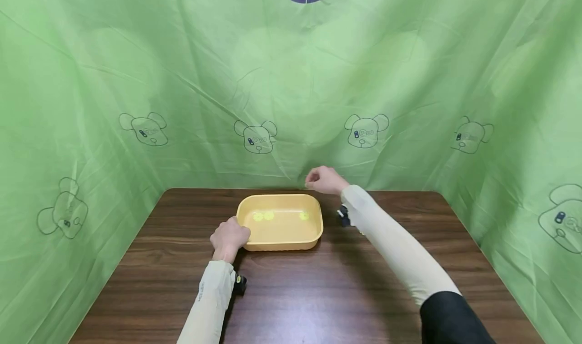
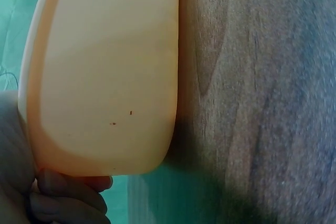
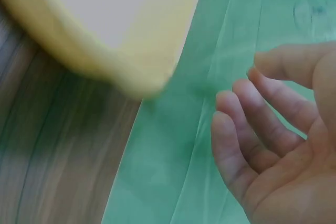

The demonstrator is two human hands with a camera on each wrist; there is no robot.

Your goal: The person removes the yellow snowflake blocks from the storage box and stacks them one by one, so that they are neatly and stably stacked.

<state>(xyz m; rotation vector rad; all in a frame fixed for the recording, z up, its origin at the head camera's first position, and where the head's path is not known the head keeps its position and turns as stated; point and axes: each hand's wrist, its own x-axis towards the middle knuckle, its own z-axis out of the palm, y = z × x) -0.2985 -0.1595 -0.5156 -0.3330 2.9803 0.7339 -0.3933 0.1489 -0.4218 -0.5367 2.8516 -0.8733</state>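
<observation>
A yellow rectangular plastic basin (image 1: 279,245) stands on the wooden table. My left hand (image 1: 230,234) grips the rim at its left end; in the left wrist view the curled fingers (image 2: 68,195) lie against the basin's outer wall (image 2: 110,77). Beyond the basin's back right corner hovers my right hand (image 1: 326,180), apart from it. The right wrist view has this hand (image 3: 283,145) with loosely bent fingers, thumb near the index fingertip, and nothing visible held. Inside the basin are pale yellow-green blossom-like shapes (image 1: 269,215); whether they are loose pieces or printed I cannot tell.
A dark wood-grain table (image 1: 291,293) reaches to a green curtain (image 1: 204,81) with bear-head drawings, which hangs behind and at both sides. Small dark cameras (image 1: 240,285) are strapped at the wrists.
</observation>
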